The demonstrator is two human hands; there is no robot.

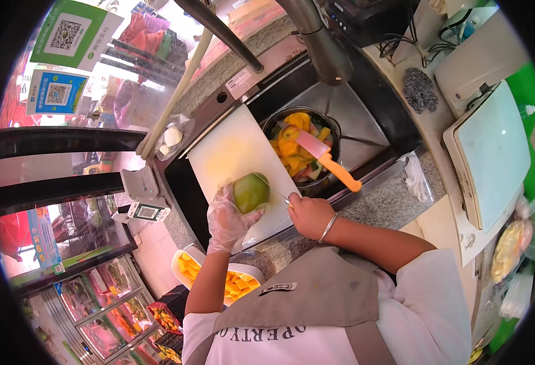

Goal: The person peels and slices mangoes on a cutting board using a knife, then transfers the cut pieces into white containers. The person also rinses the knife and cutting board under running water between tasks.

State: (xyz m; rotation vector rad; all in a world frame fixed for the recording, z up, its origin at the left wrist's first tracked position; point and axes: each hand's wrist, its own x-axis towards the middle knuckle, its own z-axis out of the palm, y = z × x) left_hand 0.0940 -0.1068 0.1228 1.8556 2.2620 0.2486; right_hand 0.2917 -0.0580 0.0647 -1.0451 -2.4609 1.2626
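My left hand (224,219), in a clear plastic glove, grips a large green mango (252,192) over the white cutting board (231,137). The board lies across the sink and bears a yellow stain. My bare right hand (310,215), a bangle at its wrist, is closed around a small tool (288,200); a bit of metal shows at its tip, and the fingers hide most of it. The tool is apart from the mango. Beyond this hand, an orange-handled knife (333,166) rests across a dark pot (338,132) of yellow fruit pieces and peelings (290,141).
The steel sink (363,109) holds the pot under a dark faucet (331,59). White containers of diced orange fruit (240,285) stand near my left forearm. At right are a scale (491,155), a scouring pad (420,90) and a crumpled tissue (414,173). A glass display case (103,310) stands lower left.
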